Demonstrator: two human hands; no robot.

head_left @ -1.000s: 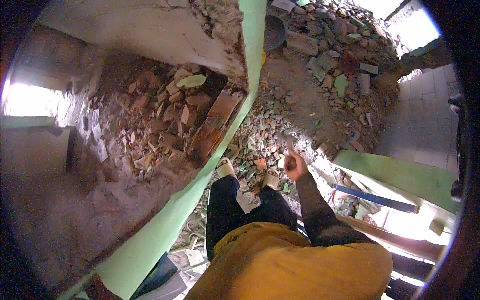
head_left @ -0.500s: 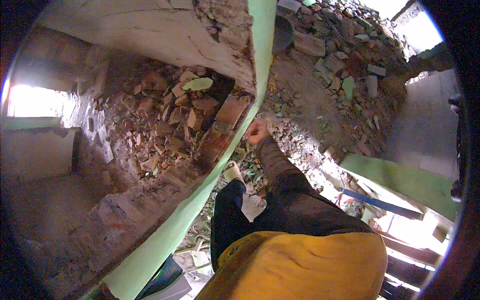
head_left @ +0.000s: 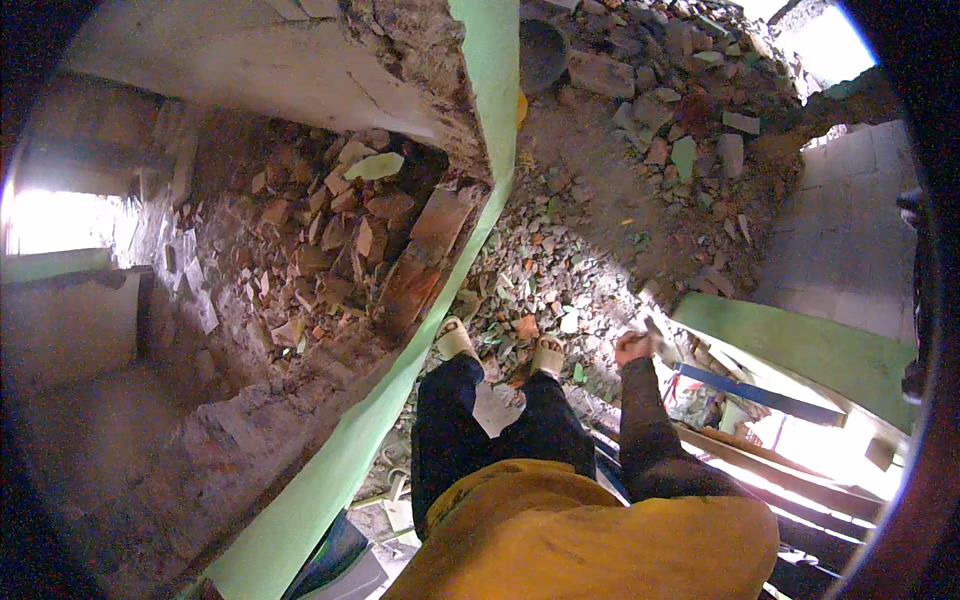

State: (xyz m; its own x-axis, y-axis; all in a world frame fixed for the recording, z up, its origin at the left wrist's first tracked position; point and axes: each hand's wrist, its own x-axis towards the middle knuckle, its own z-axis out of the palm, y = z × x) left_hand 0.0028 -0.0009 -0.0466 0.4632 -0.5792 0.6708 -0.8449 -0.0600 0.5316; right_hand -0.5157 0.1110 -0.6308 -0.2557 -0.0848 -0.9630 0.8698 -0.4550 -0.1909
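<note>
One hand [head_left: 634, 348] shows, on the right. Two sandals stand near: one left [head_left: 455, 340], one right [head_left: 548, 354]. One dark pan [head_left: 541, 52] lies far. Brick pieces [head_left: 330, 240] are too many to count.

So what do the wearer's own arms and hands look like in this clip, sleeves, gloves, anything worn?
Only one arm shows: the right arm comes up from the lower edge in a dark, brownish long sleeve reaching the wrist. The right hand is bare, with no glove; any ring or watch is too small to tell. The sleeve joins a mustard-yellow top. The left arm and hand are not in view.
</note>
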